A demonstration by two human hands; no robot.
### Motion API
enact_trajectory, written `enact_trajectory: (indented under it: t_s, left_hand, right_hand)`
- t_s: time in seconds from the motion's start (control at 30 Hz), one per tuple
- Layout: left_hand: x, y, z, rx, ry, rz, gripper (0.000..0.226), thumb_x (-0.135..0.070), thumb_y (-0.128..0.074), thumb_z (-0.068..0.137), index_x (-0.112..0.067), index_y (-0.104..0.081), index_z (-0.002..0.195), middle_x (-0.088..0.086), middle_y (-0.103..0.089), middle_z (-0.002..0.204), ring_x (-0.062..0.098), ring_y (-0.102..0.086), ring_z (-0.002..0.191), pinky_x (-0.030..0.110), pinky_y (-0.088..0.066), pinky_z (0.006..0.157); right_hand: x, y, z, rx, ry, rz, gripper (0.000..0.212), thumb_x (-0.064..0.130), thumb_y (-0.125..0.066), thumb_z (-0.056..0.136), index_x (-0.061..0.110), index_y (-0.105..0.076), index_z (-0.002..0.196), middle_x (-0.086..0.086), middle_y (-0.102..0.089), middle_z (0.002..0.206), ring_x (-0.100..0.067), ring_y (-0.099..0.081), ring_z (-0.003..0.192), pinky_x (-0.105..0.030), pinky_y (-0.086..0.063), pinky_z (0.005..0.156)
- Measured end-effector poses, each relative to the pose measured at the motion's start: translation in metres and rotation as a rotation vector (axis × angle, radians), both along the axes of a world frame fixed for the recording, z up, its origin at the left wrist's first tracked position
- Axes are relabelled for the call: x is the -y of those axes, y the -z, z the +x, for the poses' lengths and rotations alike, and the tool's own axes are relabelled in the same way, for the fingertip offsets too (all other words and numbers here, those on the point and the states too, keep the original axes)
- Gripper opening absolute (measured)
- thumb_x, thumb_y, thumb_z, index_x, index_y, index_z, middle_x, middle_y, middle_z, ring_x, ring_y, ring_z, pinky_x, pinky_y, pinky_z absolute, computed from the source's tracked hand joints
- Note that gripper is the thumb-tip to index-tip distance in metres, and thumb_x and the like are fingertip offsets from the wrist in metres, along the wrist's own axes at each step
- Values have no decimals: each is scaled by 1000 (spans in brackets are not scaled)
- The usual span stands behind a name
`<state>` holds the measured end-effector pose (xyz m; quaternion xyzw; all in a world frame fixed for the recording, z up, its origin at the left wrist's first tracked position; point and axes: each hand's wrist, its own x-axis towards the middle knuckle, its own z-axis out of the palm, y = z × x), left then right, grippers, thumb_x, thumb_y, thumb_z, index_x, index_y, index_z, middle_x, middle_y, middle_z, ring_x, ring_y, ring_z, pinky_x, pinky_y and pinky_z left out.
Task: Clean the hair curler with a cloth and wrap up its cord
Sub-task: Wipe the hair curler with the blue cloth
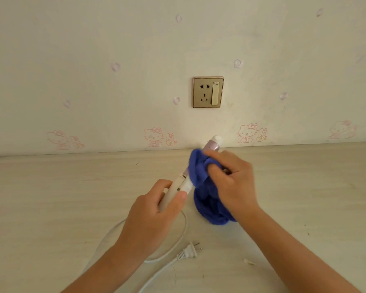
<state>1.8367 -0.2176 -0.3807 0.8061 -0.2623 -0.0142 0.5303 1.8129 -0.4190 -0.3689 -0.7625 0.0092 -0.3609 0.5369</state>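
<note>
A white hair curler (212, 145) with a pale purple barrel is held tilted above the table, its tip pointing up and to the right. My left hand (156, 210) grips its white handle. My right hand (230, 178) presses a blue cloth (207, 199) around the middle of the barrel, hiding that part; the cloth's lower end hangs down to the table. The white cord (173, 246) loops loose on the table under my left arm, and its two-pin plug (188, 251) lies unplugged near the front.
A light wooden table (72, 197) meets a cream wall with pink cartoon-cat prints. A gold wall socket with a switch (208, 92) sits above the curler. A small pale scrap (248, 261) lies on the table at the right.
</note>
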Motion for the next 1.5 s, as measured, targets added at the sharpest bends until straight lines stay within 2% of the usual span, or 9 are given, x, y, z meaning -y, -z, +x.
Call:
enact_trajectory:
  t_s: [0.1, 0.27, 0.43, 0.63, 0.87, 1.07, 1.3, 1.4, 1.5]
  left_hand:
    - [-5, -3, 3, 71, -66, 21, 25, -63, -61, 85, -42, -62, 98, -11, -56, 54, 7, -43, 42, 15, -31, 42]
    - [-2, -3, 1, 173, -92, 87, 34, -70, -61, 82, -40, -62, 97, -11, -67, 68, 12, -58, 49, 18, -39, 43]
    - [-6, -4, 7, 244, -146, 167, 40, -74, -62, 77, -38, -59, 95, -18, -69, 74, 11, -64, 57, 27, -47, 47]
    - [-7, -3, 7, 268, -140, 155, 39, -75, -63, 78, -42, -60, 99, -22, -69, 78, 8, -65, 59, 18, -43, 46]
    - [-12, 2, 13, 197, -79, 120, 40, -73, -55, 86, -36, -61, 101, -11, -62, 62, 10, -52, 47, 21, -36, 47]
    - [-11, 2, 17, 193, 27, 138, 38, -73, -53, 89, -41, -52, 109, -7, -61, 61, 10, -50, 45, 19, -35, 44]
    - [-19, 1, 28, 249, 45, 210, 27, -64, -51, 93, -44, -46, 111, -9, -62, 69, 13, -53, 50, 20, -34, 46]
    - [-15, 4, 25, 336, 5, 292, 23, -58, -44, 98, -40, -48, 111, -12, -60, 73, 13, -57, 64, 22, -37, 50]
    - [-10, 5, 20, 325, 19, 272, 26, -55, -43, 101, -35, -55, 115, -14, -57, 66, 12, -54, 59, 21, -35, 49]
  right_hand:
    - [-21, 8, 0, -48, -123, -114, 36, 5, -58, 86, 20, -81, 109, 12, -70, 82, -9, -63, 74, -15, -46, 71]
    - [9, -7, 0, 40, 68, 30, 37, 8, -61, 92, 37, -78, 106, 9, -69, 78, -6, -60, 68, -16, -46, 67]
    - [-15, 6, -1, -35, -84, -133, 35, 4, -58, 87, 22, -80, 107, 3, -69, 80, -12, -61, 71, -20, -47, 69]
    - [13, -8, 0, 56, 147, 38, 40, 7, -60, 93, 42, -77, 104, 7, -68, 78, -11, -59, 69, -23, -48, 66]
    - [-26, 15, 2, -5, -40, -151, 38, 4, -57, 87, 24, -80, 109, 10, -65, 79, -6, -60, 72, -11, -43, 68]
    - [13, -4, 0, 82, 131, 2, 43, 1, -59, 94, 37, -77, 108, 6, -60, 75, -6, -54, 67, -16, -44, 65]
    - [-27, 12, -2, 43, -71, -150, 35, 10, -56, 89, 21, -79, 112, 7, -67, 83, -9, -62, 75, -14, -46, 71]
    - [-6, 4, 2, 27, 32, -41, 35, 3, -60, 89, 25, -80, 109, 11, -65, 79, -7, -60, 72, -13, -44, 69]
    - [15, -2, 2, 25, 120, 34, 35, 1, -61, 94, 25, -79, 110, 3, -64, 78, -7, -56, 70, -17, -45, 67]
